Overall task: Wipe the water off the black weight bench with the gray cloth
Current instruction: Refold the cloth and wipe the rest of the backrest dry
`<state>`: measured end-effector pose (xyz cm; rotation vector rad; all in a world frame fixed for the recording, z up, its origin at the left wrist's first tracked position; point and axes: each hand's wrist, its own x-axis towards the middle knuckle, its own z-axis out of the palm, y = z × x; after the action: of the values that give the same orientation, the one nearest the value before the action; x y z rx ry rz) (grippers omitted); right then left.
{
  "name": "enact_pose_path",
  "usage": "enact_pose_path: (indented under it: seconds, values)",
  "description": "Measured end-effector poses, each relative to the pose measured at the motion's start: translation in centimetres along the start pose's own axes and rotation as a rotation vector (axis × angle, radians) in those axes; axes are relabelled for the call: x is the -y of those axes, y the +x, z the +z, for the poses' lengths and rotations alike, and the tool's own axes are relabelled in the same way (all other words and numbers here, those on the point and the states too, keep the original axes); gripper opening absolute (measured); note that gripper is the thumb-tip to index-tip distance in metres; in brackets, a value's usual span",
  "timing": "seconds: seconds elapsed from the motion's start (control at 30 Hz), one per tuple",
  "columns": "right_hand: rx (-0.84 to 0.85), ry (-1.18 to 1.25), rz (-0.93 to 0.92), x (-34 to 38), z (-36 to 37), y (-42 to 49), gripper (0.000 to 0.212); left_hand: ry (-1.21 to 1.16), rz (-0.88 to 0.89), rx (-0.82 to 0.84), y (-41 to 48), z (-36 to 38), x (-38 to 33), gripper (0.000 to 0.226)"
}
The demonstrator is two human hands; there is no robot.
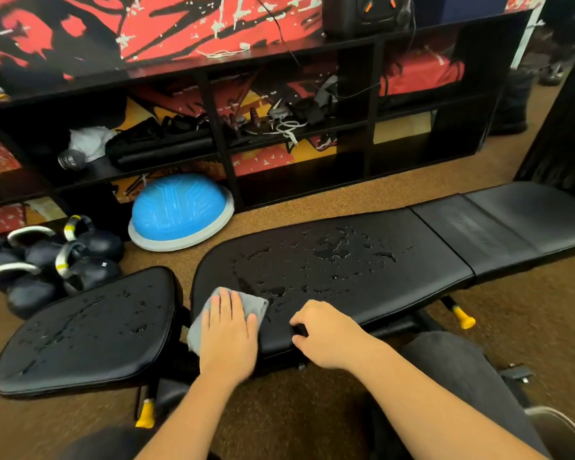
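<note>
The black weight bench [362,260] lies flat across the middle, with water drops and small puddles [332,250] spread over its long back pad. Its separate seat pad [87,330] at the left is also wet. The gray cloth [253,302] lies on the near left corner of the back pad. My left hand [228,333] presses flat on the cloth, fingers spread. My right hand [326,333] grips the near edge of the back pad just to the right, fingers curled over it.
A blue half-ball trainer [180,212] and several dark kettlebells [80,257] sit on the brown carpet behind the seat pad. A black shelf unit [219,134] full of gear runs along the back. Yellow-capped bench feet [463,318] stick out below. My knees are at the bottom.
</note>
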<state>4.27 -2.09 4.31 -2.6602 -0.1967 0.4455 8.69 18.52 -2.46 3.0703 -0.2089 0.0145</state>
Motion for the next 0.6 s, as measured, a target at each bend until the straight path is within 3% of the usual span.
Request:
enact_pose_path:
  seconds: [0.2, 0.43, 0.6]
  values:
    - [-0.031, -0.106, 0.042, 0.8, 0.4, 0.1, 0.040, -0.033, 0.046, -0.038, -5.4, 0.9, -2.6, 0.073]
    - [-0.021, -0.129, 0.033, 0.7, 0.5, 0.2, 0.039, -0.039, -0.030, -0.023, 0.6, 0.3, -0.7, 0.080]
    - [-0.014, -0.136, 0.023, 0.6, 0.2, 0.2, 0.037, -0.045, -0.019, 0.050, 6.8, -0.7, 0.9, 0.063]
